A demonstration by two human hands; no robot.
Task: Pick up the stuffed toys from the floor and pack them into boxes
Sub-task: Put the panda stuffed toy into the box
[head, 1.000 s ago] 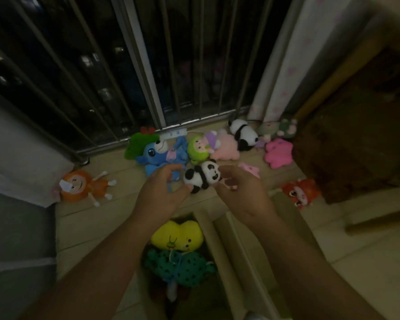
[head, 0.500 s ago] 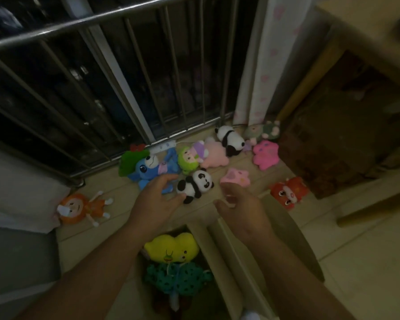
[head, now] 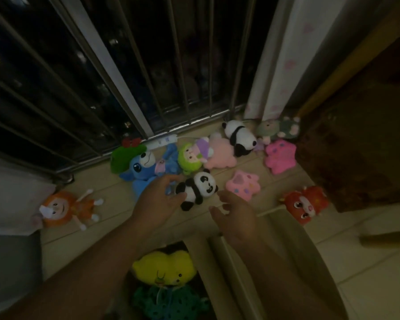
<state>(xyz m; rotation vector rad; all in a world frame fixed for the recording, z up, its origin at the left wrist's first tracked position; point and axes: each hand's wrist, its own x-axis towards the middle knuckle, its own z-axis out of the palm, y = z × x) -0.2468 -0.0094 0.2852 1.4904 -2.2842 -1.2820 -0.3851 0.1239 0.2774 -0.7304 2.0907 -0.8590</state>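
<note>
A small black-and-white panda toy [head: 200, 188] hangs just above the floor, pinched at its left side by my left hand [head: 157, 204]. My right hand [head: 237, 219] hovers a little to the panda's right, fingers spread and holding nothing. Below my arms a cardboard box [head: 200, 269] holds a yellow toy [head: 164, 269] and a dark green toy [head: 171, 303]. Several toys lie on the floor: a blue one [head: 143, 169], a lime-green doll [head: 189, 158], a big panda [head: 238, 137], a pink paw [head: 243, 184], a red animal [head: 305, 203], an orange doll [head: 65, 209].
A metal railing [head: 185, 65] and a white curtain [head: 284, 61] close off the far side. A white power strip [head: 164, 140] lies at the railing's foot. A dark furniture block [head: 360, 146] stands at the right. A second box flap [head: 310, 257] lies under my right arm.
Both hands held the small panda a second ago. My right hand has let go and drawn back to the right, while my left hand keeps the panda.
</note>
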